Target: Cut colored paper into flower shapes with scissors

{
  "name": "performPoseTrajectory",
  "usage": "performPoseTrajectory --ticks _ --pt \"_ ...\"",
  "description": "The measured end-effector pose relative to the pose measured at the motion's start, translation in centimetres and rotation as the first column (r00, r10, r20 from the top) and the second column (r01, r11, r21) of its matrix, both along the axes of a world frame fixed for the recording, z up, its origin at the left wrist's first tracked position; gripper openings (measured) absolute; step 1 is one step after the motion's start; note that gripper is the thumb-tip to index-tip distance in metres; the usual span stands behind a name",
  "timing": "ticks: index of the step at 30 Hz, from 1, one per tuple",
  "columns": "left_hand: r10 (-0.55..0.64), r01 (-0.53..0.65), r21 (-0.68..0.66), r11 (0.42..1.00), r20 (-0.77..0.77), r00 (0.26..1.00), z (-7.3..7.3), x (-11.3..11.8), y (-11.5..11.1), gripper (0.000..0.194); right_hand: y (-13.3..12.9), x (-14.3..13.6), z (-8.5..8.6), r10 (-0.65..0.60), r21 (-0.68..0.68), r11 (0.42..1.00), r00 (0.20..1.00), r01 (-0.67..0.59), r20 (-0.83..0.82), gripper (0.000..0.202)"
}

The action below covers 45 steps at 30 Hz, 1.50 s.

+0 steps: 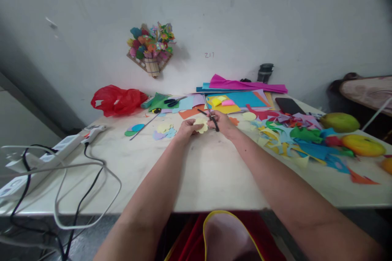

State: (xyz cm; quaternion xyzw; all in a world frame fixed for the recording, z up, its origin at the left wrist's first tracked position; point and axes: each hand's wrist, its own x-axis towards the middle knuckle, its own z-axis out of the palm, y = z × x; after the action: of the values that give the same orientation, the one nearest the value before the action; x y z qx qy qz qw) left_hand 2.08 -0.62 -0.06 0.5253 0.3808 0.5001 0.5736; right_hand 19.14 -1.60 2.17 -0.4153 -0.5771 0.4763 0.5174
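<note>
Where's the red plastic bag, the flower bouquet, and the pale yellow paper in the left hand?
Red plastic bag (pixel 119 101): head view, crumpled middle.
Flower bouquet (pixel 151 46): head view, central blossoms.
Pale yellow paper (pixel 203 128): head view, lower right part.

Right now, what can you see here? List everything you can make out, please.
wall: one, pale grey, behind
bouquet: one, multicoloured, on wall
table: one, whitish, in front
bag: one, red, back left
power strip: at least one, white, left
cables: several, black and white, left
paper sheets: several, mixed, back
bottle: one, dark, by wall
phone: one, dark, back right
fruits: three, green, yellow, orange, right
scraps: many, mixed, right
spare scissors: one pair, dark-handled, back
paper flower: one, pale yellow, left hand
scissors: one pair, black-handled, right hand
hands: two, bare, table's middle
</note>
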Motion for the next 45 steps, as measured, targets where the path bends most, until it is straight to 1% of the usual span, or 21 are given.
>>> performPoseTrajectory --ticks 3,6,12,16,21,27,32,39,45 --pt "0.025 -0.025 -0.002 1.000 0.052 0.998 0.0 0.0 0.0 0.036 -0.2 -0.2 0.1 0.002 -0.010 1.000 1.000 -0.002 -0.007 0.033" --pt "0.052 -0.054 0.015 0.998 0.113 0.992 -0.1 0.0 0.1 0.037 -0.2 -0.4 0.1 0.028 -0.035 0.999 0.999 -0.029 -0.017 0.032" --pt "0.111 -0.118 0.028 0.993 0.193 0.975 -0.2 -0.1 0.5 0.042 -0.3 0.0 0.0 0.047 -0.125 0.991 0.997 -0.040 0.054 0.040" --pt "0.133 -0.140 0.009 0.990 0.251 0.959 0.0 0.0 0.5 0.044 -0.6 0.2 0.1 0.094 -0.152 0.985 0.990 -0.077 0.103 0.032" --pt "0.154 -0.154 -0.023 0.988 0.306 0.939 0.5 0.1 0.2 0.043 -0.7 0.1 0.3 0.096 -0.168 0.983 0.987 -0.073 0.129 0.028" --pt "0.181 -0.178 -0.040 0.983 0.322 0.929 0.8 0.2 0.1 0.041 -0.6 0.2 -0.1 0.141 -0.159 0.980 0.979 -0.118 0.145 0.030" --pt "0.182 -0.180 -0.035 0.983 0.323 0.929 1.1 0.3 -0.2 0.040 -0.5 0.3 -0.3 0.177 -0.134 0.980 0.960 -0.150 0.219 0.031" --pt "0.205 -0.194 -0.068 0.979 0.351 0.914 1.1 0.5 -0.2 0.036 -0.5 0.3 -0.2 0.189 -0.093 0.981 0.937 -0.169 0.292 0.033" --pt "0.224 -0.212 -0.072 0.975 0.328 0.918 1.0 0.5 0.0 0.037 -0.9 0.1 0.3 0.172 -0.120 0.983 0.932 -0.140 0.319 0.033"
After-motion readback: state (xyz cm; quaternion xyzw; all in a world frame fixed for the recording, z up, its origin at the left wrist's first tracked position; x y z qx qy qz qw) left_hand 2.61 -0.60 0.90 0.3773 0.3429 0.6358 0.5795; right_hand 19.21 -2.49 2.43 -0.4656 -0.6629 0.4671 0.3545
